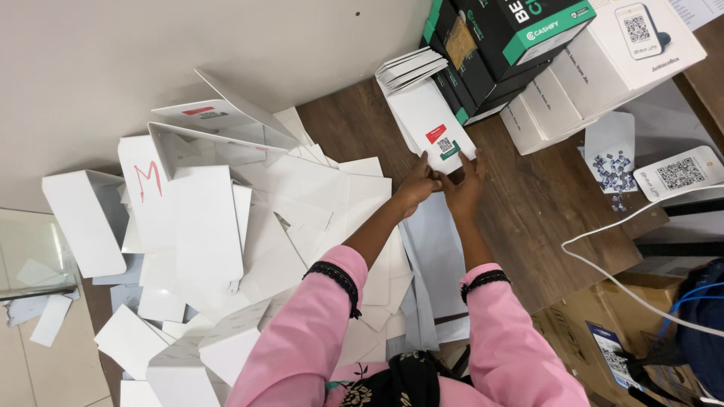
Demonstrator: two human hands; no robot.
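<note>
My left hand point(417, 183) and my right hand point(464, 186) meet at the near end of a flat white carton sleeve point(426, 113) with a small red and green label, lying on the brown wooden table point(528, 203). Both hands pinch its near edge, fingers curled on the card. The sleeve tops a small stack of similar white sleeves point(409, 68) that leans against black-and-green boxes point(490, 45). Both forearms wear pink sleeves with black cuffs.
A big loose heap of flattened white cartons point(226, 226) covers the table's left half and spills over its edge. White boxes point(611, 68) sit at the back right, a white device with a square code point(679, 172) beside them, and a white cable point(603, 249) crosses the right side.
</note>
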